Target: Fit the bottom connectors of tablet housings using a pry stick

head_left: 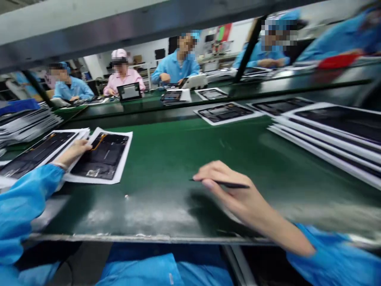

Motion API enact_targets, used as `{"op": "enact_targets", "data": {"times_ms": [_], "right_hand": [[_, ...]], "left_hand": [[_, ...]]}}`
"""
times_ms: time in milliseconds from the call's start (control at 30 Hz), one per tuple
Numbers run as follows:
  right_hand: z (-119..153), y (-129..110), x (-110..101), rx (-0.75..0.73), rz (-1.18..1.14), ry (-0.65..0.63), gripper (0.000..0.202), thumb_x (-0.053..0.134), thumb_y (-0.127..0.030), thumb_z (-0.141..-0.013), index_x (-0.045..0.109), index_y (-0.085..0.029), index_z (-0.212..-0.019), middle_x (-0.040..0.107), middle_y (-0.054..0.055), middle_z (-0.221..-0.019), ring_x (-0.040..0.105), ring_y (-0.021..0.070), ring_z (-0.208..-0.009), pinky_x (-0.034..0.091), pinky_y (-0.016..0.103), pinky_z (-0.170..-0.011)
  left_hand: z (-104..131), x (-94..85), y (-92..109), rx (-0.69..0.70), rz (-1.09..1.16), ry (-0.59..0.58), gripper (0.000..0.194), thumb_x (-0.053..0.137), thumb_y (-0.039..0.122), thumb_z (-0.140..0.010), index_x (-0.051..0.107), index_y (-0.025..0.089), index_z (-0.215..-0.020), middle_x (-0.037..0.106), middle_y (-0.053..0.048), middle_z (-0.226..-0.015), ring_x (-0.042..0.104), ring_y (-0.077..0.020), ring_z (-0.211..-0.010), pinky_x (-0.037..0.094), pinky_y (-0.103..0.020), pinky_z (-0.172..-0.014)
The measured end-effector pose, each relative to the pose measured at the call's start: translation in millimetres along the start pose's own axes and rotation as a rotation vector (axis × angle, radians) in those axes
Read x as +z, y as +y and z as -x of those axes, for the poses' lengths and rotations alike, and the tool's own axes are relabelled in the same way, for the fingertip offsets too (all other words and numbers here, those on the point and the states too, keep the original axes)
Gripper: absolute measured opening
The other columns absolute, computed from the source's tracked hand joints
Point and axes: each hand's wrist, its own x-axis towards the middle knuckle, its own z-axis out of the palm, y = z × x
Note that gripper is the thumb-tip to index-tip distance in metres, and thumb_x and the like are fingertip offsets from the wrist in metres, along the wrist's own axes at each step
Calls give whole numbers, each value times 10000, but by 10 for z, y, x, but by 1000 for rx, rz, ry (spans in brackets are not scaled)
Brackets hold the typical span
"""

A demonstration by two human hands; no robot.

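On the left, my left hand point(74, 153) has its fingers closed at the left edge of a black device panel point(102, 155), which shows an orange flex cable and lies on a white sheet point(127, 159). The fingertips overlap the panel's upper left side; the exact grip is partly hidden. Over the middle of the green bench point(160, 159), my right hand point(226, 184) pinches a slim black pointed tool point(233, 184) between thumb and fingers. Its tip points left, apart from any panel.
Another panel point(38, 153) lies beyond my left wrist, near a pile of sheets point(26, 123). A tall stack of panels point(333, 139) stands at right. More panels point(228, 112) lie along the back. Several co-workers sit across; a metal beam point(119, 29) crosses overhead.
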Motion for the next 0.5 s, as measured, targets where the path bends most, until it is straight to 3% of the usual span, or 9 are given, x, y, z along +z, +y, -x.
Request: {"op": "enact_targets", "data": {"times_ms": [100, 200, 300, 367, 500], "right_hand": [[-278, 271, -133, 127, 231, -23, 264, 435, -283, -1024, 675, -201, -952, 730, 71, -997, 688, 188, -961, 536, 310, -874], [-724, 749, -238, 329, 471, -119, 323, 324, -210, -1046, 622, -143, -1155, 726, 57, -907, 686, 162, -829, 533, 312, -842], [-1205, 1290, -299, 423, 631, -179, 247, 499, -296, -1018, 644, -133, -1134, 698, 87, -1091, 665, 199, -1020, 527, 388, -941], [-1448, 1592, -321, 491, 738, -218, 345, 619, -391, -963, 617, -156, -1216, 646, 92, -1226, 649, 219, -1072, 553, 443, -929], [-1707, 1976, -317, 570, 905, -256, 392, 630, -392, -955, 588, -172, -1278, 612, 99, -1293, 635, 235, -1112, 560, 459, -932]], "left_hand": [[-33, 29, 146, 202, -245, 78, 443, 532, 247, -962, 515, 64, -1365, 626, -179, -1226, 613, -318, -1114, 485, -480, -952], [-19, 201, 430, 396, -376, 110, 559, 429, 280, -991, 386, 56, -1502, 579, -233, -1343, 575, -380, -1214, 457, -488, -985], [144, 443, 720, 553, -423, 118, 551, 364, 336, -1025, 374, 120, -1532, 605, -195, -1351, 617, -351, -1194, 488, -428, -959], [326, 581, 822, 689, -439, 159, 508, 352, 340, -1033, 432, 180, -1508, 661, -146, -1295, 676, -314, -1110, 529, -374, -871], [593, 725, 721, 930, -298, 309, 516, 435, 335, -990, 437, 393, -1502, 754, -13, -1106, 747, -265, -889, 532, -320, -616]]}}
